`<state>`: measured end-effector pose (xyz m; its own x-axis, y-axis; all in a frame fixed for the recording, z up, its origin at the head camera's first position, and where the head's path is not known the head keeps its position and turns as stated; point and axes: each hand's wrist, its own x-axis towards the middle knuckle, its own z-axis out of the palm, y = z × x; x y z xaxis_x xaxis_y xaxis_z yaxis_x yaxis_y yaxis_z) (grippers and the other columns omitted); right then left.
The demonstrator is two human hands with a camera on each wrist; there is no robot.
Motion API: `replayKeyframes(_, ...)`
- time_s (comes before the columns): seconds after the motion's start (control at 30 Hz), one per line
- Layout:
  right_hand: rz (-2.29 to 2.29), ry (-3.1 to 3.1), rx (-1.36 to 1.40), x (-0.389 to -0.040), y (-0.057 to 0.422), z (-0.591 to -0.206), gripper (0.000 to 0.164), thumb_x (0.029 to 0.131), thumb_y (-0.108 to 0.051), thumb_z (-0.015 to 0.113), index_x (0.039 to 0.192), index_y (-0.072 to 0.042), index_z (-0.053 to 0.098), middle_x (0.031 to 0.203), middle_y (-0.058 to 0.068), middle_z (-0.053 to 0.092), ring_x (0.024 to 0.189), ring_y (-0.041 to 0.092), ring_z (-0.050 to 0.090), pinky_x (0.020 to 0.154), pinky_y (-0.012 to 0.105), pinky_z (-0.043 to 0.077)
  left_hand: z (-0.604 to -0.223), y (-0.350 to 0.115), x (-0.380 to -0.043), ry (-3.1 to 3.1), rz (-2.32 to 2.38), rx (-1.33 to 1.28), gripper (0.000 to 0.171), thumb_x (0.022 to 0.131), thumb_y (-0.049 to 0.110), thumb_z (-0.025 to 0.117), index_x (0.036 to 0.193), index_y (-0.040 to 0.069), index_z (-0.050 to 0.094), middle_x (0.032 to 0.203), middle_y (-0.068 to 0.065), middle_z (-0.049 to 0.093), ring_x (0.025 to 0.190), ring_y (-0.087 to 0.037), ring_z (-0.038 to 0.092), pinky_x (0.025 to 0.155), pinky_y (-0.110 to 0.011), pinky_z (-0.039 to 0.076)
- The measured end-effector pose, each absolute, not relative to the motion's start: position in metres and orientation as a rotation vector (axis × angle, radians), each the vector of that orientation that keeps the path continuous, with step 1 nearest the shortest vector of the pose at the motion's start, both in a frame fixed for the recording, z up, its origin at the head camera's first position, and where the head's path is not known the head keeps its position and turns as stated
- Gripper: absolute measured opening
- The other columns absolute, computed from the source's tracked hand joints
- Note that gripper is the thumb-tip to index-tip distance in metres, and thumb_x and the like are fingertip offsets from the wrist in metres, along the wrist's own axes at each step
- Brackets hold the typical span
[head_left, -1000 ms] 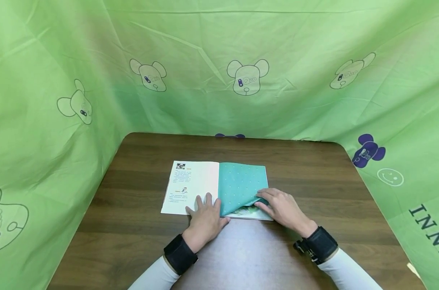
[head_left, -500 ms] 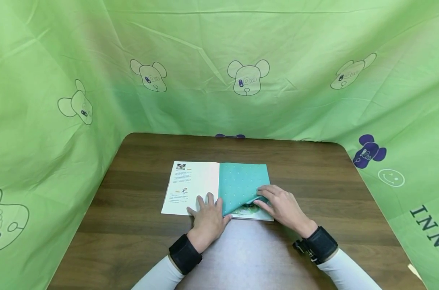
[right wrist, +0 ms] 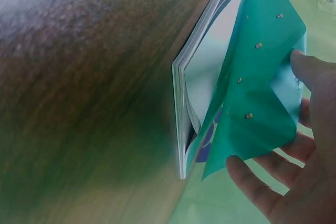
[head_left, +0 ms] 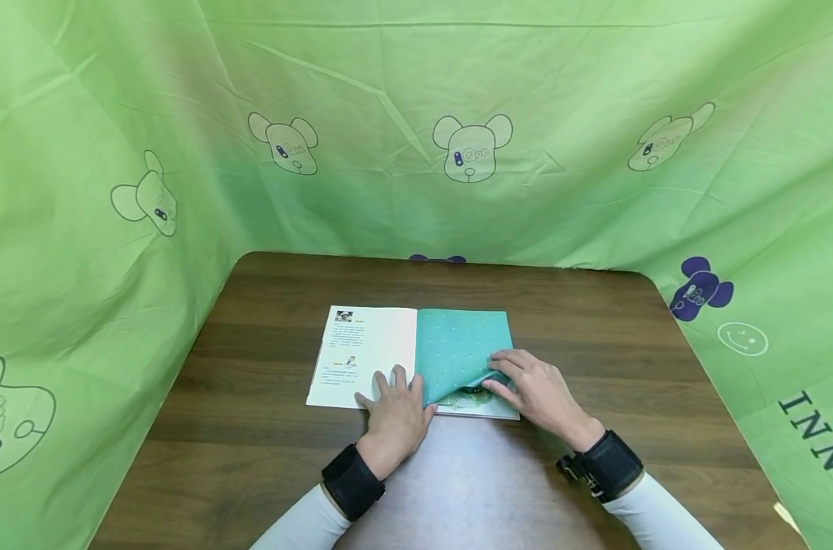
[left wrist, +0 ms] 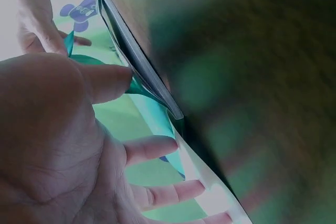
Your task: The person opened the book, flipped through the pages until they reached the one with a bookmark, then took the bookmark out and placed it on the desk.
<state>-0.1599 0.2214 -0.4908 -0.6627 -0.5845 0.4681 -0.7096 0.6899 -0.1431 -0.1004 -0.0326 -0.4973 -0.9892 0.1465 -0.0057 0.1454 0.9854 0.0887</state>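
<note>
An open book (head_left: 371, 328) lies on the wooden table, its left page white with small text and two little pictures. On its right side is a teal dotted page (head_left: 458, 344), whose near corner is raised and folded back, baring a green picture page (head_left: 468, 400) beneath. My left hand (head_left: 394, 420) rests on the near part of the book by the fold, fingers spread, thumb near the bottom edge. My right hand (head_left: 536, 389) holds the lifted teal page (right wrist: 262, 77) between thumb and fingers. In the left wrist view, the left palm (left wrist: 58, 145) and fingers reach to the book's edge.
The brown table (head_left: 265, 473) has rounded far corners. Green curtain cloth (head_left: 389, 206) with bear drawings hangs close behind it and along both sides. Black bands (head_left: 353, 483) are on both wrists. A small pale object (head_left: 786, 516) shows at the right table edge.
My left hand has shifted slightly right toward the fold. The teal page's outer edge has moved a little right, its far corner looking flatter. The right hand stays nearly in place.
</note>
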Motion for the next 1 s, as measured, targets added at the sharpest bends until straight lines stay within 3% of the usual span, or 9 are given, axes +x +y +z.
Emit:
replayKeyframes(0.27, 0.463, -2.495, 0.975, -0.161, 0.227, -0.49, 0.04, 0.086, -0.041, 0.069, 0.112, -0.01, 0.074, 0.12, 0.008, 0.068, 0.11, 0.023, 0.062, 0.079, 0.043, 0.056, -0.498, -0.033, -0.1, 3.146, 0.111, 0.233, 0.041, 0.092, 0.044, 0.058, 0.107, 0.006, 0.051, 0.12, -0.022, 0.048, 0.112, -0.051, 0.047, 0.073, -0.077, 0.043)
replayKeyframes(0.6, 0.627, -2.532, 0.718, -0.16, 0.236, -0.485, 0.047, 0.098, -0.027, 0.054, 0.14, -0.006, 0.054, 0.141, 0.01, 0.055, 0.129, 0.024, 0.05, 0.096, 0.048, 0.048, -0.496, -0.035, -0.103, 3.153, 0.167, 0.2, 0.031, 0.09, 0.034, 0.06, 0.1, 0.006, 0.049, 0.109, -0.019, 0.05, 0.108, -0.05, 0.048, 0.073, -0.077, 0.043)
replayKeyframes(0.8, 0.581, -2.573, 0.706, -0.159, 0.236, -0.488, 0.043, 0.098, -0.031, 0.054, 0.133, -0.006, 0.059, 0.134, 0.011, 0.06, 0.122, 0.026, 0.055, 0.092, 0.049, 0.05, -0.494, -0.037, -0.104, 3.156, 0.311, 0.137, 0.035, 0.092, 0.038, 0.058, 0.106, 0.006, 0.053, 0.103, -0.015, 0.054, 0.106, -0.045, 0.051, 0.075, -0.076, 0.042)
replayKeyframes(1.0, 0.405, -2.686, 0.96, -0.156, 0.234, -0.495, 0.047, 0.092, -0.035, 0.063, 0.127, -0.003, 0.064, 0.139, 0.018, 0.056, 0.125, 0.033, 0.053, 0.094, 0.052, 0.048, -0.487, -0.044, -0.108, 3.167, 0.445, 0.102, 0.047, 0.094, 0.042, 0.055, 0.122, 0.004, 0.056, 0.1, -0.013, 0.061, 0.09, -0.035, 0.061, 0.065, -0.054, 0.053)
